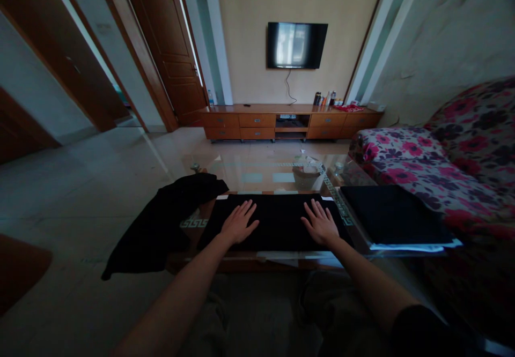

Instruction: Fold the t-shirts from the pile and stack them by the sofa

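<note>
Glass table (229, 172): black cloth (279, 220) lies near our edge. We should press evenly and smooth outward, no dragging. Cloth looks flat, roughly rectangular. Our left hand (239, 223) and right hand (321, 224) rest spread on it, grasping nothing. White pieces (222, 198) show at its far corners.

A dark television (296, 45) hangs on the pale wall (245, 41), a pale reflection on its screen and a cord (287, 82) trailing below it. Under it runs a low wooden cabinet (265, 109), with drawers on both sides of open shelves. A clear bottle (210, 98) stands near its left end; several small bottles (326, 98) and a red cloth (349, 109) are towards the right. A flowered sofa (462, 183) fills the right side. On the left, a panelled wooden door (164, 41) rises above the shiny floor (80, 185).
</note>
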Tool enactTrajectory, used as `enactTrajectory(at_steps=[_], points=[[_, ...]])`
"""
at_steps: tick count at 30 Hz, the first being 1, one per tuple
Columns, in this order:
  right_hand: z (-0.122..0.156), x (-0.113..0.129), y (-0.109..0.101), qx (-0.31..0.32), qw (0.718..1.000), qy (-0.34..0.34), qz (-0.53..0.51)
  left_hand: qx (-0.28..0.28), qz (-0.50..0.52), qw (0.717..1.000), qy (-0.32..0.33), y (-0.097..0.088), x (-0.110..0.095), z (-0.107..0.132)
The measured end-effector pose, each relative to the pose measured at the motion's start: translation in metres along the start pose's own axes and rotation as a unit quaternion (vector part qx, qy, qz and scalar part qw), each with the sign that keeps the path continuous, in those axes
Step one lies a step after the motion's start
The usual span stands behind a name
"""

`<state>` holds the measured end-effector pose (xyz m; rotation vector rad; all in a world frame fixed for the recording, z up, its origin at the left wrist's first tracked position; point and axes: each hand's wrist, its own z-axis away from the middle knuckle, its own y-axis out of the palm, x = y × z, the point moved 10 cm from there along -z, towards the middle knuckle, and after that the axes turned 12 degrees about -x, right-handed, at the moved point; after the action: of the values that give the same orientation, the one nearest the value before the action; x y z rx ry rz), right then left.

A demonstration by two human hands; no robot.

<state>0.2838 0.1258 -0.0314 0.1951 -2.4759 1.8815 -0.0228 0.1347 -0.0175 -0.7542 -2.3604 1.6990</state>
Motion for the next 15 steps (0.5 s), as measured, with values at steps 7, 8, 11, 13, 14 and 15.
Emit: enactTrajectory(at_steps=[7,8,11,13,14,15], points=[[0.0,-0.023,0.004,-0.02,0.998,0.052,-0.001,-0.033,-0.101,0.975,-0.195,-0.011,0.079,0.02],[0.0,-0.023,0.004,-0.021,0.998,0.053,-0.001,-0.03,-0.099,0.975,-0.197,-0.01,0.084,0.022],[0.0,-0.022,0.005,-0.021,0.998,0.052,0.001,-0.023,-0.086,0.981,-0.172,-0.008,0.088,0.023],[0.0,-0.023,0.006,-0.02,0.998,0.056,0.001,-0.023,-0.083,0.982,-0.167,-0.008,0.089,0.023],[-0.001,-0.025,0.005,-0.02,0.998,0.06,0.001,-0.023,-0.084,0.982,-0.17,-0.009,0.09,0.023],[-0.001,-0.028,0.005,-0.02,0.998,0.066,0.002,-0.024,-0.087,0.98,-0.177,-0.01,0.092,0.022]])
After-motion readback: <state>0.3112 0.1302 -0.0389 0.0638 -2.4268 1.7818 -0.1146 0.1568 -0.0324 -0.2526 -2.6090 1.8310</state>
